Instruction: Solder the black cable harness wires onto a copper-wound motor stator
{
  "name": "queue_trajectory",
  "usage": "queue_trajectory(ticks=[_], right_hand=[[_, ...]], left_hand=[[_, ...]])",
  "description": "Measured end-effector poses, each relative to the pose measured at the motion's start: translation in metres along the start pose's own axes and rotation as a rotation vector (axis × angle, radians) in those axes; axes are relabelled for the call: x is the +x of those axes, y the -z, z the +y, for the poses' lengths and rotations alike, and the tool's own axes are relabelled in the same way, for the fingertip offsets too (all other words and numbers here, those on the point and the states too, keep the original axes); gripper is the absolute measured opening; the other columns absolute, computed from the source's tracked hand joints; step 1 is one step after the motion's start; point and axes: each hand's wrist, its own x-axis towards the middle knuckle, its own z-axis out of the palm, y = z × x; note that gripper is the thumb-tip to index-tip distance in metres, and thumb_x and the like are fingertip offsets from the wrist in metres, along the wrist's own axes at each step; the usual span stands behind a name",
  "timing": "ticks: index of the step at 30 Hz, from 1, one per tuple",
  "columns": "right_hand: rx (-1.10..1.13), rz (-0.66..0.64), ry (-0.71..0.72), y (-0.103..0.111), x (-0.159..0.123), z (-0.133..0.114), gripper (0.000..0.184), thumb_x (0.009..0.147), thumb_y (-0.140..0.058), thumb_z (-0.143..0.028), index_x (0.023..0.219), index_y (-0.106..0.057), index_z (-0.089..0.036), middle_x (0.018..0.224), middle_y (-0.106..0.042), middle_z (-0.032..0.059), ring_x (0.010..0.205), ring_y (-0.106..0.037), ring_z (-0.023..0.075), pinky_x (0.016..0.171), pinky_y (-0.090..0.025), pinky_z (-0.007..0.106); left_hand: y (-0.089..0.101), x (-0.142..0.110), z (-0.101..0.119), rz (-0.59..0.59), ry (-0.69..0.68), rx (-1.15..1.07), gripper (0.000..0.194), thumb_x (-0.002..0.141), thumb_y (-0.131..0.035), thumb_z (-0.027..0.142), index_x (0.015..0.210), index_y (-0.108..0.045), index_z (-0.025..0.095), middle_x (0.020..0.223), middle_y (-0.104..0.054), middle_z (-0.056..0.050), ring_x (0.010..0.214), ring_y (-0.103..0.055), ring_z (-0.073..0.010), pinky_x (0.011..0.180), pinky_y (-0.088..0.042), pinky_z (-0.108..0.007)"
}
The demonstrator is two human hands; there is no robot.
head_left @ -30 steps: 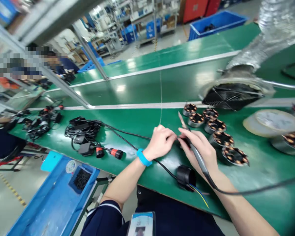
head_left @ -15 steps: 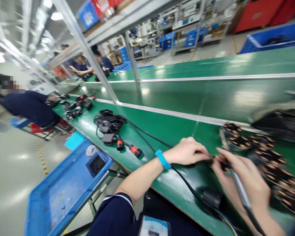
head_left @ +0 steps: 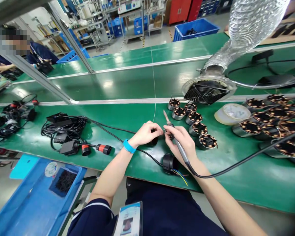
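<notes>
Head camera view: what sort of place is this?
Probably a factory assembly line for electrical parts: copper-wound rings stand on a long green workbench, a foil duct reaches over it, and the right hand holds what looks like a soldering iron.

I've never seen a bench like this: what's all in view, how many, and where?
pen-shaped tool: one, grey, in right hand
smaller copper-wound rings: six, silver and copper, by right hand
larger copper-wound rings: several, overlapping, silver and copper, far right
tub: one, whitish, beside larger rings
fan: one, black, under duct
duct: one, silver, upper right
cable bundles: two, black with orange-red connectors, left
housing: one, black, near edge
bench: one, green, centre
tray: one, blue, lower left
co-workers: at least one, navy clothing, upper left
wristband: one, blue, left wrist
left hand, right hand: two, bare, centre
</notes>
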Motion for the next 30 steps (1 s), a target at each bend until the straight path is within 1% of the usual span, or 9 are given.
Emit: queue_trajectory(ticks=[4,7,9,12,17,21,23,26,30], right_hand=[[0.066,0.027,-0.071,0.009,-0.003,-0.002,0.044,0.094,-0.062,-0.008,0.133,-0.061,-0.029,0.102,-0.064,0.0043,0.091,-0.066,0.0173,0.088,-0.058,0.032],[0.098,0.047,-0.099,0.011,-0.006,-0.001,0.042,0.095,-0.062,-0.008,0.132,-0.062,-0.028,0.099,-0.065,0.0034,0.091,-0.066,0.0172,0.091,-0.057,0.034],[0.104,0.063,-0.114,0.009,-0.006,-0.001,0.04,0.095,-0.062,-0.009,0.13,-0.063,-0.028,0.098,-0.065,0.0033,0.09,-0.066,0.0174,0.091,-0.057,0.034],[0.084,0.105,-0.163,0.003,-0.004,-0.002,0.035,0.095,-0.061,-0.011,0.126,-0.065,-0.027,0.098,-0.064,0.0035,0.084,-0.066,0.0167,0.086,-0.059,0.034],[0.047,0.191,-0.244,-0.003,0.001,-0.007,0.034,0.091,-0.061,-0.012,0.123,-0.066,-0.024,0.096,-0.061,0.0035,0.076,-0.065,0.0146,0.079,-0.061,0.031],[0.069,0.197,-0.272,-0.002,-0.001,-0.008,0.033,0.092,-0.062,-0.014,0.123,-0.066,-0.024,0.096,-0.062,0.003,0.076,-0.065,0.0147,0.081,-0.061,0.032],[0.078,0.193,-0.266,0.001,-0.003,-0.009,0.033,0.093,-0.063,-0.015,0.124,-0.065,-0.023,0.096,-0.064,0.0037,0.082,-0.066,0.0166,0.084,-0.06,0.034],[0.072,0.206,-0.23,0.007,-0.009,-0.011,0.034,0.094,-0.065,-0.015,0.127,-0.065,-0.024,0.095,-0.068,0.0041,0.091,-0.067,0.0194,0.09,-0.058,0.038],[0.046,0.25,-0.215,0.014,-0.019,-0.013,0.035,0.094,-0.068,-0.015,0.128,-0.065,-0.025,0.096,-0.07,0.0038,0.093,-0.068,0.0204,0.09,-0.058,0.038]], left_hand=[[0.0,0.001,0.002,0.008,0.056,-0.02,0.022,0.091,-0.063,0.033,0.077,-0.072,0.019,0.088,-0.075,-0.002,0.094,-0.057,-0.0203,0.093,-0.042,-0.034],[0.001,0.001,0.003,0.003,0.063,-0.027,0.023,0.09,-0.063,0.034,0.077,-0.073,0.019,0.088,-0.076,-0.003,0.095,-0.058,-0.0208,0.094,-0.042,-0.035],[0.001,0.001,0.003,0.004,0.064,-0.043,0.023,0.09,-0.063,0.034,0.076,-0.073,0.019,0.088,-0.077,-0.003,0.096,-0.059,-0.0209,0.095,-0.042,-0.035],[0.001,0.001,0.002,0.005,0.068,-0.082,0.024,0.089,-0.063,0.036,0.076,-0.074,0.019,0.088,-0.077,-0.004,0.095,-0.06,-0.0211,0.094,-0.043,-0.034],[-0.001,0.002,0.0,0.015,0.074,-0.104,0.025,0.088,-0.063,0.037,0.076,-0.074,0.018,0.087,-0.076,-0.004,0.094,-0.06,-0.0208,0.092,-0.044,-0.033],[-0.001,0.002,0.0,0.003,0.094,-0.103,0.024,0.088,-0.062,0.036,0.076,-0.074,0.018,0.087,-0.076,-0.004,0.096,-0.06,-0.0208,0.094,-0.043,-0.033],[-0.001,0.003,-0.001,-0.008,0.112,-0.121,0.024,0.087,-0.062,0.036,0.075,-0.074,0.018,0.086,-0.075,-0.004,0.095,-0.06,-0.0207,0.093,-0.043,-0.032],[0.0,0.003,-0.004,-0.036,0.155,-0.193,0.025,0.085,-0.063,0.038,0.076,-0.074,0.016,0.082,-0.073,-0.004,0.087,-0.06,-0.0186,0.087,-0.044,-0.031],[-0.001,0.004,-0.007,-0.104,0.22,-0.363,0.026,0.08,-0.068,0.039,0.077,-0.073,0.014,0.078,-0.07,-0.004,0.072,-0.055,-0.014,0.075,-0.043,-0.028]])
